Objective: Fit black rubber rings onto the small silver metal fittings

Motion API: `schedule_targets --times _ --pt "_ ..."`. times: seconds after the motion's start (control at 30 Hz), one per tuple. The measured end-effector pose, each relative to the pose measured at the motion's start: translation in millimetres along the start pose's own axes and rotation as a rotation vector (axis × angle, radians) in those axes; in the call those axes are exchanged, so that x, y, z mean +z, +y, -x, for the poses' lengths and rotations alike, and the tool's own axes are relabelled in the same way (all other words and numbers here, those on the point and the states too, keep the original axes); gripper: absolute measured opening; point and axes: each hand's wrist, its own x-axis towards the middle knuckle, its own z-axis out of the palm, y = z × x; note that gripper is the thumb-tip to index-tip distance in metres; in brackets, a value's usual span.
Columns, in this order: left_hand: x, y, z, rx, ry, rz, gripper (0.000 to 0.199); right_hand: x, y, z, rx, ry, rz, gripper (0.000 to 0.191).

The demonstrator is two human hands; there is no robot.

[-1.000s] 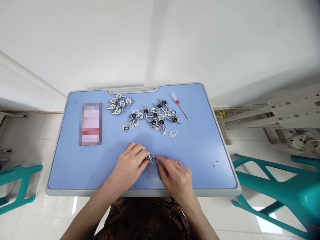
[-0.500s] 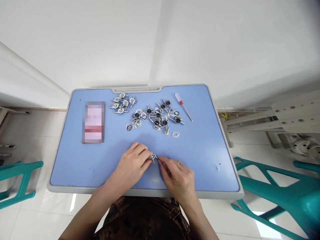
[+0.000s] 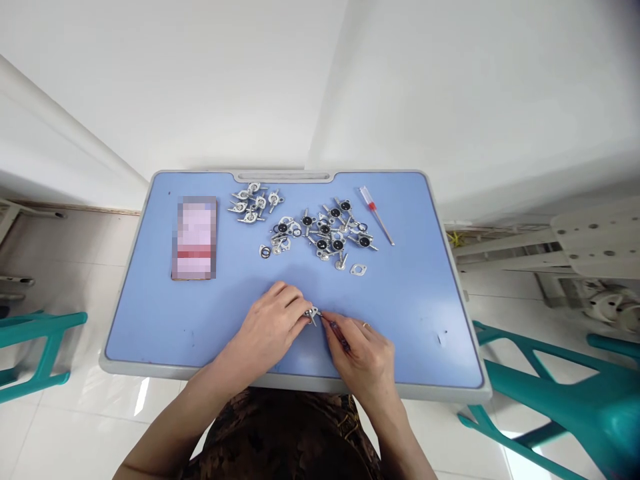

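Observation:
Near the front middle of the table, my left hand [image 3: 275, 323] pinches a small silver metal valve [image 3: 313, 315] between thumb and fingers; part of it is hidden behind them. A screwdriver with a dark reddish handle [image 3: 341, 337] is gripped in my right hand [image 3: 365, 350]. Its thin tip points left and meets the valve's right side; whether it sits in a screw is too small to tell. Beyond my hands lie several loose valves with black discs [image 3: 338, 245], mixed with flat metal plates [image 3: 358, 269] and black rubber rings [image 3: 265, 253].
A group of similar valves [image 3: 250, 207] lies at the back left of the blue table [image 3: 165, 320]. To its left is a phone [image 3: 195, 240], its screen blurred. Another screwdriver, clear and red-handled [image 3: 371, 205], rests at the back right. Green stools [image 3: 550, 373] flank the table.
The view has shifted slightly, so the table's things appear a little further right. Both hands keep nearly the same pose around the valve and screwdriver.

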Motion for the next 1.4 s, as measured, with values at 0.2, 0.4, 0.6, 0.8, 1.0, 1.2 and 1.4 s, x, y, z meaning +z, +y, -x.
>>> schedule_targets --times 0.2,0.4,0.6,0.8,1.0,1.2,1.4 --pt "1.7 -1.7 0.1 0.007 0.009 0.005 0.009 0.1 0.3 -0.3 -0.003 0.004 0.007 0.012" --pt "1.5 -1.1 -0.3 0.001 0.016 0.007 0.01 -1.2 -2.1 -1.8 0.012 -0.002 0.015 0.014" --pt "1.9 -0.7 0.0 0.018 0.035 -0.009 0.01 -1.0 -1.3 -1.4 0.01 0.008 0.018 0.014" --pt "1.1 1.5 -1.0 -0.004 0.041 -0.023 0.011 -0.1 -0.3 -0.3 0.009 0.008 0.023 0.016" --pt "1.7 2.4 -0.7 -0.012 0.041 -0.042 0.014 -0.5 -0.6 -0.1 0.015 -0.003 0.026 0.015" --pt "0.9 3.4 -0.1 -0.023 0.038 -0.049 0.012 -0.5 -0.1 0.1 0.019 -0.003 0.023 0.016" --pt "0.9 3.2 -0.3 -0.03 0.041 -0.041 0.008 -0.3 -0.5 -0.3 0.014 0.0 0.02 0.016"
